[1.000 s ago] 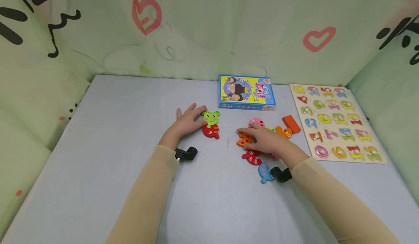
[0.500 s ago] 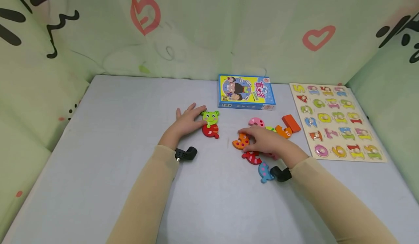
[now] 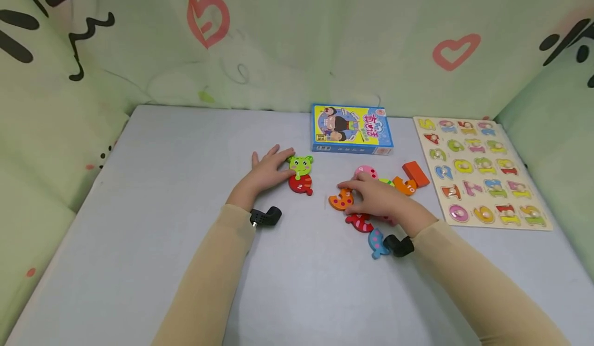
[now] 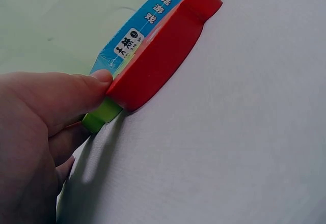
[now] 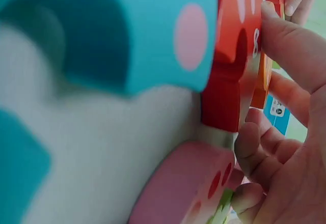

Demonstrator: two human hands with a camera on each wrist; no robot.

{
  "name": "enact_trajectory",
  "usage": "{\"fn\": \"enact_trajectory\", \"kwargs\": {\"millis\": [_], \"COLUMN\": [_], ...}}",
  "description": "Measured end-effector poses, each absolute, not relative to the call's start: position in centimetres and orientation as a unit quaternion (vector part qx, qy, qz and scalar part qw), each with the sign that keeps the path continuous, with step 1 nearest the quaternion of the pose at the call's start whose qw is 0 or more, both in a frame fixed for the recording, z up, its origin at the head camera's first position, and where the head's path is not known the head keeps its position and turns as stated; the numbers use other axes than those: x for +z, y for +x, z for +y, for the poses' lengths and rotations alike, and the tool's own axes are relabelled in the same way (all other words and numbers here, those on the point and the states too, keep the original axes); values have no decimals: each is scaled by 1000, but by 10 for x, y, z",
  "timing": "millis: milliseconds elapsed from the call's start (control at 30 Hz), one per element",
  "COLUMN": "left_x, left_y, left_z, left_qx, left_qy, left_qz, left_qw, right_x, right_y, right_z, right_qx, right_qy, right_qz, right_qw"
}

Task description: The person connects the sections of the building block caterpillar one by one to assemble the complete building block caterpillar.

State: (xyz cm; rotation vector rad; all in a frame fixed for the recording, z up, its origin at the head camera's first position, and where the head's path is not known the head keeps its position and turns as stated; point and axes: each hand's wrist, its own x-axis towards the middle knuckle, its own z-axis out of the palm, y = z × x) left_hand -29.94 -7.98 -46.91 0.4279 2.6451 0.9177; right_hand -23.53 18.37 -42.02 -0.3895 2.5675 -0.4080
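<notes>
My left hand (image 3: 267, 174) holds a green frog-faced puzzle piece (image 3: 301, 166), with thumb and forefinger at its left side. Fitted below it lies a red striped piece marked 2 (image 3: 300, 184); both are flat on the table. In the left wrist view my thumb meets the green piece (image 4: 106, 111) beside the red one (image 4: 168, 46). My right hand (image 3: 378, 199) pinches an orange dotted crescent piece (image 3: 341, 200) between thumb and forefinger. Close under that hand lie a red striped piece (image 3: 359, 223), a blue dotted piece (image 3: 378, 244) and a pink piece (image 3: 366, 171). My palm partly hides others.
An orange piece (image 3: 405, 186) touches an orange-red block (image 3: 415, 174) right of my right hand. At the table's back stands a blue and yellow box (image 3: 351, 129) lying flat. A number peg board (image 3: 473, 178) lies at the right. Fabric walls (image 3: 278, 52) enclose the back and sides.
My right hand has drawn the orange dotted piece slightly left, out from the cluster. The left hand and its two joined pieces have stayed in place.
</notes>
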Motion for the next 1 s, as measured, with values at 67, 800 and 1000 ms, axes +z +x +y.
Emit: {"fn": "enact_trajectory", "kwargs": {"millis": [67,800,1000], "left_x": [-468,-464,-466], "left_y": [-299,-300,-298], "left_z": [-79,-80,-79], "left_qx": [319,313,312], "left_qy": [150,140,146], "left_qz": [923,925,924], "left_qw": [153,162,165], "right_x": [-422,-412,-415], "right_y": [-236,-235,-236], "right_z": [184,143,127], "right_qx": [-150,-85,-75], "right_qy": [-152,-222,-218], "right_qz": [946,957,956], "right_qw": [245,168,180]}}
